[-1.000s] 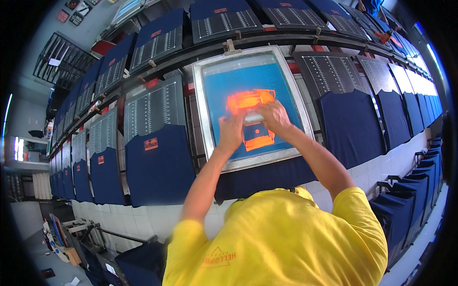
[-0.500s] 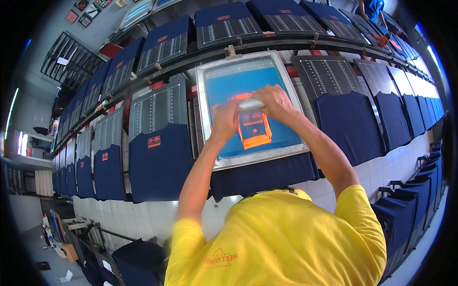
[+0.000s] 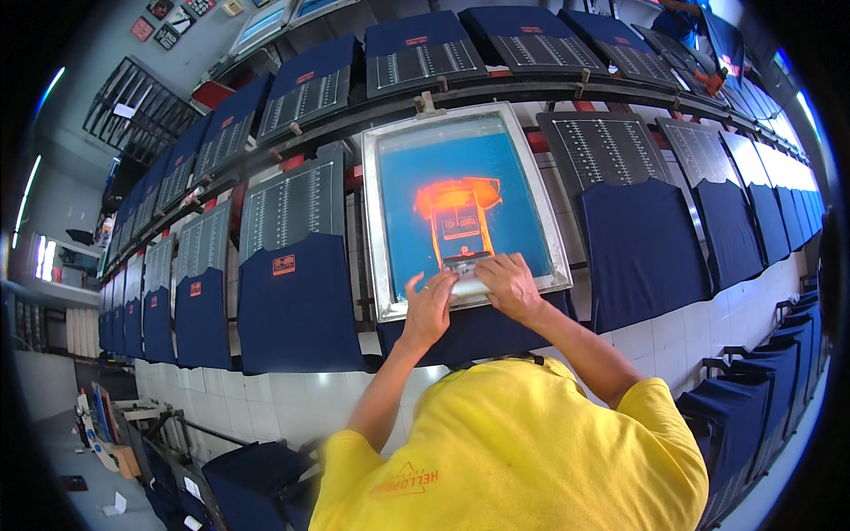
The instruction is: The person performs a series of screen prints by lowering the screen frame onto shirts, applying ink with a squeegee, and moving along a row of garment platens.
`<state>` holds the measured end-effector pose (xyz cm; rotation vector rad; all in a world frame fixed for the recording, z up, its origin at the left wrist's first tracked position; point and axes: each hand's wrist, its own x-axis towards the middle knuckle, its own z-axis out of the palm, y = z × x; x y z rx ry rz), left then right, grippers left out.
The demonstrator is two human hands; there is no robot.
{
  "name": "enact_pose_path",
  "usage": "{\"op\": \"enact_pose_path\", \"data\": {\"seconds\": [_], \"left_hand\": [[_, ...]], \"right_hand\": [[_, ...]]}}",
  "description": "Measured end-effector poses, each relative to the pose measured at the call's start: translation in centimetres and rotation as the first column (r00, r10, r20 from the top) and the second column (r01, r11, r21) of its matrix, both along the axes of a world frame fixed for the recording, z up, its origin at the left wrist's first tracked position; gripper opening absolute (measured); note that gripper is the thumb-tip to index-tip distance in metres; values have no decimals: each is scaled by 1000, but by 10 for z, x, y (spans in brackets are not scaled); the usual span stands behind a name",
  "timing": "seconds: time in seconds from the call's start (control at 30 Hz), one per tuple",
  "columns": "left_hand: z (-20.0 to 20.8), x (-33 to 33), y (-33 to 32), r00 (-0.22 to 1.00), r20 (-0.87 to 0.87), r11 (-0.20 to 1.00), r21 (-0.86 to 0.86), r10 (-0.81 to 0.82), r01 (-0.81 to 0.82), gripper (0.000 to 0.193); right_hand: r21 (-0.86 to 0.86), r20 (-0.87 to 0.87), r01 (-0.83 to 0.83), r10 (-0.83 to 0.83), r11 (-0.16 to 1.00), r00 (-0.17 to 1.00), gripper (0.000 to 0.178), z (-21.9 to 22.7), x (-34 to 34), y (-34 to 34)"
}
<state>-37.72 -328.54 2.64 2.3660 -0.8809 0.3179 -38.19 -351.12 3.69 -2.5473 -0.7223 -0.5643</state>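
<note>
A metal-framed printing screen (image 3: 374,221) with blue mesh lies over a dark navy shirt on a platen. Bright orange ink (image 3: 460,190) makes a band on the upper mesh, and two stripes run down from it beside a small rectangular design (image 3: 460,227). At the screen's near end, my left hand (image 3: 429,305) and my right hand (image 3: 509,285) both grip a squeegee (image 3: 467,278). The left fingers press on its left end, with the thumb side raised; the right fingers wrap over its right end. Its blade edge is partly hidden.
Navy shirts (image 3: 288,305) on dark platens (image 3: 602,146) stand in rows left, right and across the rail (image 3: 354,115). Several bear small orange prints. Top right, another person (image 3: 680,25) is beside a hanging dark garment (image 3: 724,44). More dark shirts (image 3: 735,403) hang at lower right.
Both hands have drawn the squeegee toward me, from the middle of the screen to its near end. The orange ink band and the design are now uncovered. The view shifted slightly.
</note>
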Motion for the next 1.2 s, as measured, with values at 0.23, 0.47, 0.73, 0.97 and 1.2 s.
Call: {"op": "enact_pose_path", "data": {"seconds": [0.23,0.47,0.73,0.97,1.2], "left_hand": [[-28,-29,6,994,-111,1000,23,-8,10,39],[-14,-31,3,966,-257,992,-114,21,-52,39],[-45,18,62,726,-144,732,-16,672,-681,52],[-62,42,88,596,-422,700,150,684,-698,67],[-74,54,95,664,-365,731,73,653,-679,44]], "right_hand": [[-76,-174,-59,45,995,984,61,-15,-31,-3],[145,-211,-37,67,989,975,57,-9,-34,-19],[212,-200,586,-552,782,809,51,-31,-1,-110],[152,-557,681,-507,716,658,58,-77,14,-121],[143,-523,763,-606,630,599,57,-82,25,-103]]}}
